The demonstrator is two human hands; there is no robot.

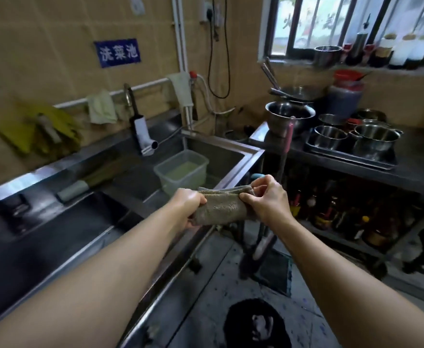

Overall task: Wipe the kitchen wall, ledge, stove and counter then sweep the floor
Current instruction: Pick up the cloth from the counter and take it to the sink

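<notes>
Fingers (pixel 250 194) of the right hand (pixel 266 199) curl over and pinch one end of a grey-brown terry cloth (pixel 222 205), thumb below and fingertips folded over the top edge; the left hand (pixel 189 208) grips the other end in a closed fist, so the cloth is bunched and stretched between the two hands, off any surface, above the front corner of the steel sink (pixel 221 156) and the floor (pixel 206 285) beyond it. Judging by its sag and folds, the cloth is soft, light and limp, with a nubbly pile that should give good grip even when damp; whether it is wet now cannot be told. It will not hold a shape, so for wiping it is best folded into a flat pad and pressed under the palm, not held by a corner. Twisting from both ends, as the hands are placed, would suit wringing. In the sink basin sits a clear plastic tub (pixel 182 169) with cloudy liquid under the faucet (pixel 143 131). To the right, the counter (pixel 416 169) carries steel pots (pixel 374 139) and a mixing bowl (pixel 290 116); behind is the tan tiled wall (pixel 55 46) and, under the window, the ledge (pixel 303 62) lined with bottles.
</notes>
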